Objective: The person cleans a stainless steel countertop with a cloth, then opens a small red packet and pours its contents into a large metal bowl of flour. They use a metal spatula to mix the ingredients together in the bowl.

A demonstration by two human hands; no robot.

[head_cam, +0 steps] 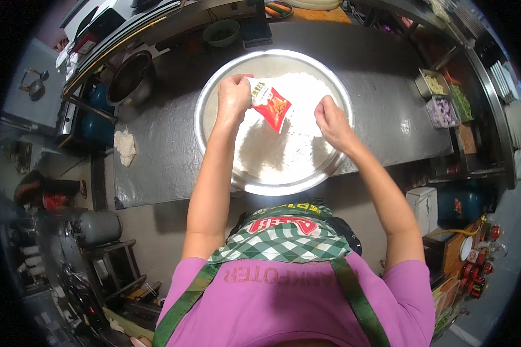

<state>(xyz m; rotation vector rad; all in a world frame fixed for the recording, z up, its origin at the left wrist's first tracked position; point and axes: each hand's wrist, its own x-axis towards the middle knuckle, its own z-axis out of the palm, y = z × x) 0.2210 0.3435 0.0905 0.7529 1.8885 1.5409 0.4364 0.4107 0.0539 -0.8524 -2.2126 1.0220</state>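
Note:
A large round metal basin [273, 185] holds a heap of white powder [306, 93], which looks like flour. Above its left part, my left hand [235, 97] grips the top of a small red and white packet [272, 108], whose printed body hangs tilted over the powder. My right hand [332, 121] is over the basin's right side, its fingers curled together; whether something small is pinched in them cannot be told. A pale lump of dough [125, 147] lies on the metal table [156, 182], left of the basin.
A deep metal pot [132, 80] stands at the table's back left, and a green bowl [221, 34] behind the basin. Containers of chopped vegetables [443, 112] are at the right end. A gas cylinder [99, 227] stands lower left; another person [47, 186] is at far left.

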